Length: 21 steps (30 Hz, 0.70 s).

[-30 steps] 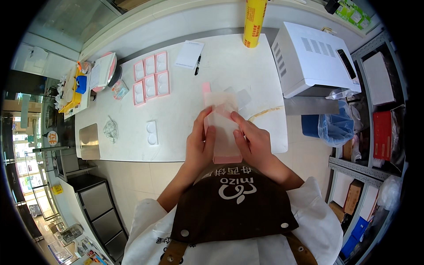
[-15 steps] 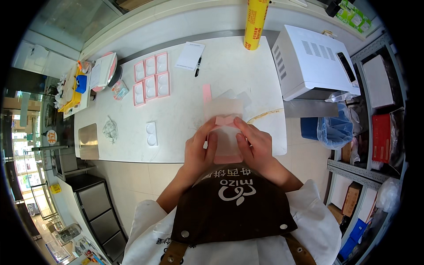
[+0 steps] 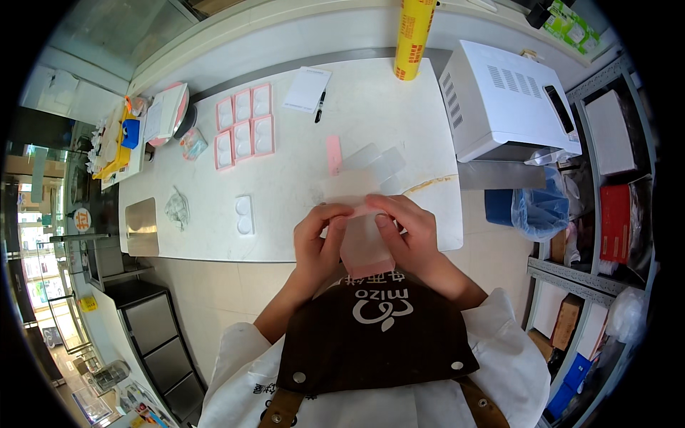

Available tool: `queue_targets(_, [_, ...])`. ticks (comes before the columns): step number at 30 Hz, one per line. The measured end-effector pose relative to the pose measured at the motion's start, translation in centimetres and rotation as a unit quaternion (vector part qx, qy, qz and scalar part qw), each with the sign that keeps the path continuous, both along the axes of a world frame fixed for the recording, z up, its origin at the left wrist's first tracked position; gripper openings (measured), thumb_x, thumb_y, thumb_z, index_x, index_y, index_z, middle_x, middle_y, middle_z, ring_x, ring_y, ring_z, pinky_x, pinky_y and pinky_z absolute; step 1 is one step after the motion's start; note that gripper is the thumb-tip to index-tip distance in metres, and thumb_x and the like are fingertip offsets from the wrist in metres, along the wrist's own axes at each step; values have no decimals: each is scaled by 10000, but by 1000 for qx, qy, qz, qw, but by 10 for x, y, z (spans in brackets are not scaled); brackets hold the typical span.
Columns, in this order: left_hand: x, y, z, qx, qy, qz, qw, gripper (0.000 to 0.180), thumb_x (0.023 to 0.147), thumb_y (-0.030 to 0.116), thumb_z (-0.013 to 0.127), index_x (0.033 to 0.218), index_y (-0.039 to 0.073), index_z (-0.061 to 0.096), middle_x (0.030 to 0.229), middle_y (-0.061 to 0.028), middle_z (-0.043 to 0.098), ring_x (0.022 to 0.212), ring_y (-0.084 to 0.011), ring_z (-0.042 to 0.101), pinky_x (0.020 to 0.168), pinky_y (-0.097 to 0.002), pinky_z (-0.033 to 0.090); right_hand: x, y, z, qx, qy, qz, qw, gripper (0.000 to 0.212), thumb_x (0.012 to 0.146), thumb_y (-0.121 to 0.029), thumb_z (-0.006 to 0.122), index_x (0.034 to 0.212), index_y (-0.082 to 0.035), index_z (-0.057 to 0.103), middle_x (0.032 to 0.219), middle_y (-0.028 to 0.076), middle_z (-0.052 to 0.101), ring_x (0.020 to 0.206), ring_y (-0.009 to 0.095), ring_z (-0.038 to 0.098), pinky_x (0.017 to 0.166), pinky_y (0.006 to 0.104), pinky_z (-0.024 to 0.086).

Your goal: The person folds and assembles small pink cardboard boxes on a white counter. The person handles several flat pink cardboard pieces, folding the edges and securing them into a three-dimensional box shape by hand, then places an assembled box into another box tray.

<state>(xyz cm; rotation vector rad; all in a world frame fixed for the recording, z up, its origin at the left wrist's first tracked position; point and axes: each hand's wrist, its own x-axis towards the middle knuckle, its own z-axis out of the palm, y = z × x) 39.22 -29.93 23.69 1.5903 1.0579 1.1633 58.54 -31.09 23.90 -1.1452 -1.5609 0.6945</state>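
Note:
Near the table's front edge, a frosted, see-through box (image 3: 366, 246) with pink ends is held up between my two hands. My left hand (image 3: 317, 239) grips its left side, the thumb along the edge and the fingertips at the pink far end. From the other side, my right hand (image 3: 412, 232) pinches that same far end between fingers and thumb. A flap of frosted film (image 3: 349, 184) stretches beyond my fingertips. Past it lie a pink strip (image 3: 334, 153) and loose clear plastic sheets (image 3: 389, 162). Off to the left rests a white tray (image 3: 245, 215) with two round wells.
Several pink boxes (image 3: 243, 130) with white trays stand together at the back left. A paper sheet (image 3: 307, 89), a black pen (image 3: 320, 107) and a yellow roll (image 3: 412, 43) are farther back. A white oven-like appliance (image 3: 499, 100) stands right, a lined blue bin (image 3: 541, 214) below.
The box has tilted, its near pink end showing more and shifting toward me. Both hands have moved slightly down and left, with the pink far end now pressed between my fingertips.

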Motion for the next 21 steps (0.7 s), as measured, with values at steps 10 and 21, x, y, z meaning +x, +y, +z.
queue_targets(10, [-1, 3, -24, -198, -72, -42, 977, 193, 987, 94, 698, 1150, 4, 648, 1030, -75, 718, 922, -97, 657, 802, -252, 527, 5, 5, -14, -135, 122, 54, 982, 83, 933, -34, 664, 1013, -52, 682, 923, 32, 643, 810, 115, 623, 669, 240, 479])
queue_targets(21, [-8, 21, 8, -83, 47, -45, 994, 217, 908, 30, 744, 1112, 44, 670, 1111, -84, 747, 955, -175, 714, 813, -309, 566, 2, 5, -10, -216, 200, 52, 954, 203, 948, -68, 685, 1130, -23, 607, 989, 37, 663, 845, 105, 630, 703, 248, 495])
